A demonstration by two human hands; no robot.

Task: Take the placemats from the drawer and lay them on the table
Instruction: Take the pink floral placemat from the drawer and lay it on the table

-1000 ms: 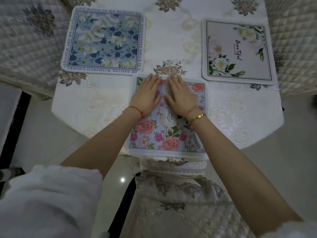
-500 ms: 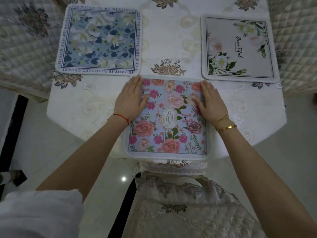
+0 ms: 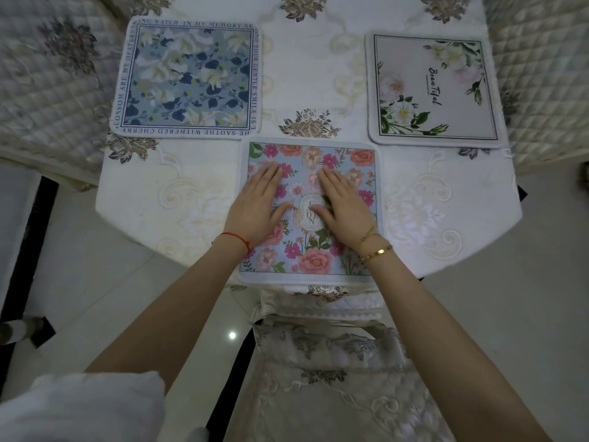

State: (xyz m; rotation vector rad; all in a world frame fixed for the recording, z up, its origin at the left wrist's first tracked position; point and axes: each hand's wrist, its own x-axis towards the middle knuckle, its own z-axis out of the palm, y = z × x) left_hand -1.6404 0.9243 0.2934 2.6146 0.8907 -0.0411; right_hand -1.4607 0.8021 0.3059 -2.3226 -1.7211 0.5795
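Worktop (image 3: 197, 199): cream embroidered cloth, pale tiled floor (image 3: 95, 282) below. Left hand (image 3: 258, 202) and right hand (image 3: 342, 204) flat, fingers straight, pressing pink floral placemat (image 3: 347, 161) at near edge.

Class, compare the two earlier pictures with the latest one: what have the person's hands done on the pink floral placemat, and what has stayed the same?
From the mat's side edges, the left hand and right hand slid back toward the middle of the pink floral placemat, palms flat, nothing gripped. The blue placemat and white placemat stayed put.
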